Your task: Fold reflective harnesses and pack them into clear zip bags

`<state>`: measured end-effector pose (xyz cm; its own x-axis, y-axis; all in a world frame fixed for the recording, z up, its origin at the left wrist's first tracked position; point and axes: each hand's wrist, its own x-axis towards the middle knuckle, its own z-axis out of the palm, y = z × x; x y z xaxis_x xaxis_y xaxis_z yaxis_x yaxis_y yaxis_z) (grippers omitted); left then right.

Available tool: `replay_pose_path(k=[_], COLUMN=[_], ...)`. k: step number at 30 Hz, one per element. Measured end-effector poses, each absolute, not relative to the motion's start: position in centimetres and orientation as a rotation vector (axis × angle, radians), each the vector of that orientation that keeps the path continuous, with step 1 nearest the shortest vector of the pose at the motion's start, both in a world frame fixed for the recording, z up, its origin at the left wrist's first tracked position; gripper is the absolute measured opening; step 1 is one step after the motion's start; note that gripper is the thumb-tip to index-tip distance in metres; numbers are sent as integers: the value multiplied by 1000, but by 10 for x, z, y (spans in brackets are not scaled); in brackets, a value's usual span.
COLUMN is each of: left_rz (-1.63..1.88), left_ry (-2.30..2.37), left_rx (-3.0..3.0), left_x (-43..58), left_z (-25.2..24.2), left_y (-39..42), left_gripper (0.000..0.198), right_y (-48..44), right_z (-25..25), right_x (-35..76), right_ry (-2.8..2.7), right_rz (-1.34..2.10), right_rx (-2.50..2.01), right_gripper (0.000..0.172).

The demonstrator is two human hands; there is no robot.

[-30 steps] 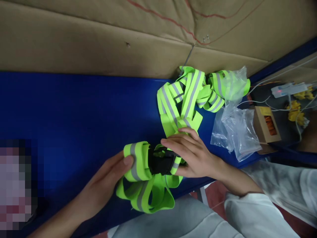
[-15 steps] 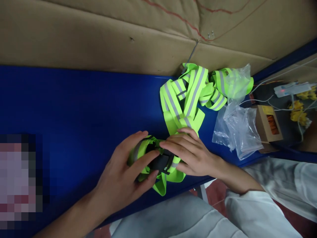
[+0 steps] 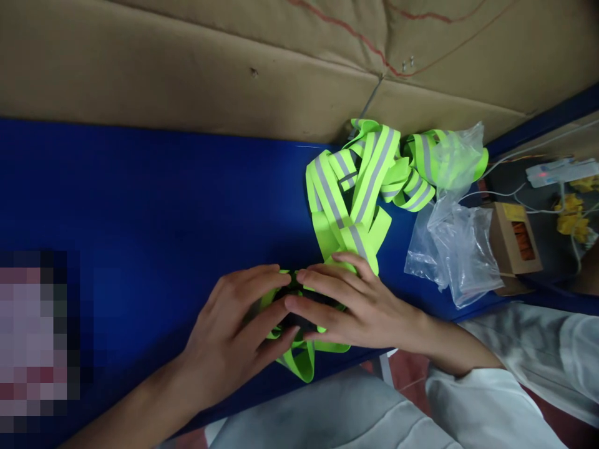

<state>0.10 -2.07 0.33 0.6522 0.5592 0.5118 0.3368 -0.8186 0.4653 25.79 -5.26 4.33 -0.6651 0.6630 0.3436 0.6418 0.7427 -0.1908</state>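
Both my hands press down on a folded neon-yellow reflective strap bundle [image 3: 299, 365] at the near edge of the blue table [image 3: 140, 218]. My left hand [image 3: 234, 337] lies over its left side, fingers curled onto it. My right hand [image 3: 346, 305] covers its right side, fingers overlapping the left ones. A black buckle between them is mostly hidden. Just beyond my right hand lies a loose heap of more reflective straps [image 3: 360, 181] with grey stripes.
Clear plastic bags [image 3: 452, 249] lie right of the strap heap, one partly over it. A small cardboard box [image 3: 512, 246] and a white power strip [image 3: 556, 171] with cables sit at far right. Brown cardboard [image 3: 187, 68] lines the back. A pixelated patch covers the left edge.
My left hand moved from the bundle's left end onto its top. The bundle has been folded and squeezed smaller, and both hands now cover the black buckle.
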Motion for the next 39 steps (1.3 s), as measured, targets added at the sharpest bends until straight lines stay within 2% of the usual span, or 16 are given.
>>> replay_pose_path(k=[3,8,17,22,26,30,34,39], left_rz=[907,849,819,785,772,767,800,858], left_ry=[739,825,815,885,899,924,994,1193], left_rx=[2530,2514,2648,2608,2626,2655,2653,2385], left_x=[3,6,5,-3,-7,-7,-8,-12], left_z=[4,10,15,17,21,25,28,33], left_y=[-21,-22,-16,-8,-4,-5,-7,-6], left_gripper=[30,28,32,33,37,33,28,18], right_y=[-53,-53,-47,-42,-40,-39,-40,-48], right_z=[45,49,55,54,50,46,44,48], right_x=[257,260,269,280,285,287,288,290], right_ry=[-2539,-2507,-2494,-2378,-2360,-2365,-2284,-1861], right_rz=[85,85,143,223,307,312,379,512], right_rx=[-989,-967,-987,-993,-1018,-1029,-1058,-1235], right_gripper=[56,48,48,56,56,57,52,32])
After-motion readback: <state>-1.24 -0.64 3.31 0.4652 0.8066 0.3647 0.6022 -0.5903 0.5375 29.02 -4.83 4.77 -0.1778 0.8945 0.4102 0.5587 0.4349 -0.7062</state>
